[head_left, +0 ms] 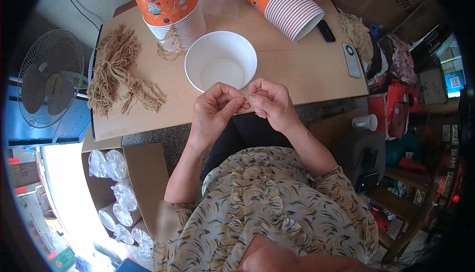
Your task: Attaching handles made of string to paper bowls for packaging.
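Note:
Both hands meet in front of my body, just over the table's near edge. My left hand (217,111) is closed in a pinch, and my right hand (271,103) pinches right beside it. Between the fingertips shows a tiny bit of thin tan string; the fingers hide most of it. Just beyond the hands stands a round white paper bucket (195,64), its open top facing up and its inside bare. A large bundle of tan strings (115,67) lies on the left of the table. A few looped strings (170,44) rest against a stack of orange printed paper buckets (166,5).
Another bucket stack (292,12) lies on its side at the back right, near a dark object (325,30) and a phone (351,59). A fan (52,81) stands left of the wooden table (297,69). Below is a carton (146,173) with several plastic-wrapped packs. A white mug (365,122) is at right.

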Demonstrator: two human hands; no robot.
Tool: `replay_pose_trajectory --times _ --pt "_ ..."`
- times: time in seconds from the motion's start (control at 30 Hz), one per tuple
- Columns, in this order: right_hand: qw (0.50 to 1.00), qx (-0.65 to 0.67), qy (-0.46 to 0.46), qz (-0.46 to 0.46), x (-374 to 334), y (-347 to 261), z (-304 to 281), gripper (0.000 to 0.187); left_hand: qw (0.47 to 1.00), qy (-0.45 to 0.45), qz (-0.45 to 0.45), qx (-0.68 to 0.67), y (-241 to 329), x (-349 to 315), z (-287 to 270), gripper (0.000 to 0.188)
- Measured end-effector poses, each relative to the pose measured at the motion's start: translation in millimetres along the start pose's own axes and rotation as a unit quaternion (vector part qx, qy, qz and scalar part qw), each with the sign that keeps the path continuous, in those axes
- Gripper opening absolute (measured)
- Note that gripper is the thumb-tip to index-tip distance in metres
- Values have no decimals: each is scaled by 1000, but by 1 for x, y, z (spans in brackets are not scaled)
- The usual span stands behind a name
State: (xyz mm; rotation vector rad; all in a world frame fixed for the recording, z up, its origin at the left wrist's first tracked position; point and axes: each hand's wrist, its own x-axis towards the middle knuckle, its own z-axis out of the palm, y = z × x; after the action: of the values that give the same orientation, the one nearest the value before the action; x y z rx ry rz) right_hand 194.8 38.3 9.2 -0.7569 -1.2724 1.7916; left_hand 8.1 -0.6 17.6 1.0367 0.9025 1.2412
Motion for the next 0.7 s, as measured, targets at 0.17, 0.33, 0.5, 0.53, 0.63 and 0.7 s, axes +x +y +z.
replay_pose_trajectory --times 0.17,0.33,0.5,0.53,0.63,0.7 --pt "991 119 30 52 -1 8 -3 18 1000 1 9 -16 -3 0 1 7" --pt "996 59 35 54 1 -9 -4 24 1000 10 -19 0 -1 0 -1 7" --pt "998 -60 -30 -11 3 -16 -5 18 999 7 -29 11 1 2 1 7" --pt "998 -61 -29 -11 3 -15 -6 18 999 5 -31 9 0 2 1 7" --pt "997 -69 -16 2 3 -16 -6 15 999 2 -36 -1 3 3 4 8" --pt "1000 -25 1 -16 1 -18 -2 15 998 0 -56 -2 8 3 4 11"
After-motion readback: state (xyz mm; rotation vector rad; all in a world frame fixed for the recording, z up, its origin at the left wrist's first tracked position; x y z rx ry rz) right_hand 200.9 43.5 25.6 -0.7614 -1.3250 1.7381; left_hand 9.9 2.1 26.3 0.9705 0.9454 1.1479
